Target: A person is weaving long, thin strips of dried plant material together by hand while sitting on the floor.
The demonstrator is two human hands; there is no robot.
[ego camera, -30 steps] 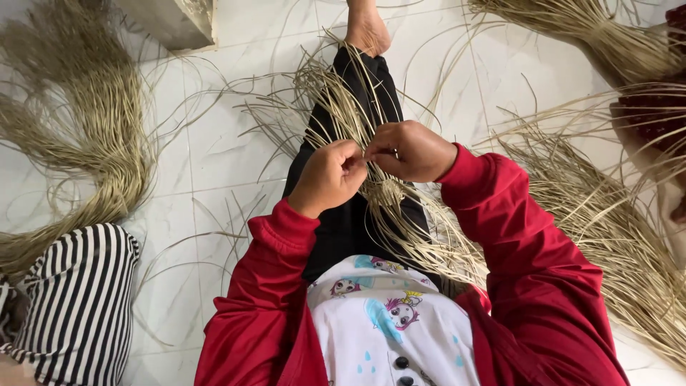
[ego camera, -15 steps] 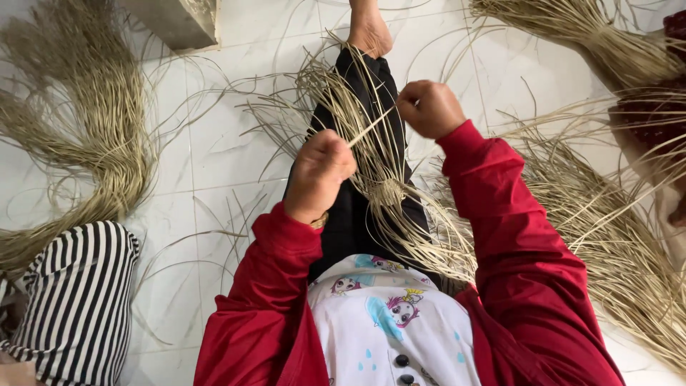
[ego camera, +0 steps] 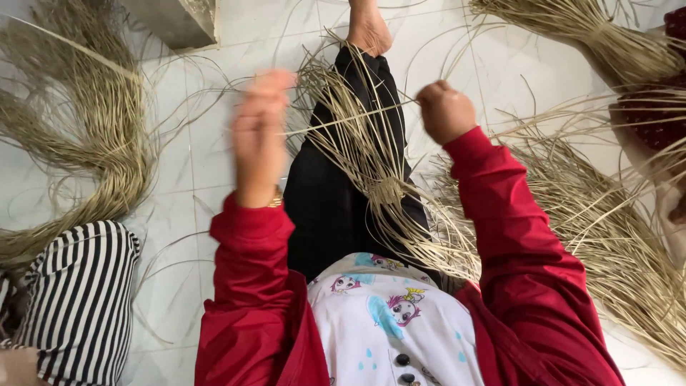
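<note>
A bundle of pale dried straw strips (ego camera: 361, 143) lies along my black-trousered leg (ego camera: 336, 214), bound in a knot near my lap. My right hand (ego camera: 446, 111) is a closed fist to the right of the bundle, gripping a thin straw strand (ego camera: 350, 118) that stretches left across it. Left of the bundle, my left hand (ego camera: 261, 132) is raised and heavily blurred, so its grip is unclear. One long loose strip (ego camera: 71, 46) shows at the upper left. Both sleeves are red.
Large heaps of straw lie on the white tiled floor at left (ego camera: 107, 143), right (ego camera: 607, 214) and top right (ego camera: 593, 28). A person in striped cloth (ego camera: 78, 300) sits at lower left, another in dark red (ego camera: 657, 121) at the right edge. A grey block (ego camera: 175, 21) stands at top.
My hands, together at the bundle a second ago, have pulled apart. The right went up and right with a strand, the left swung up and left, and a long strip appeared at upper left.
</note>
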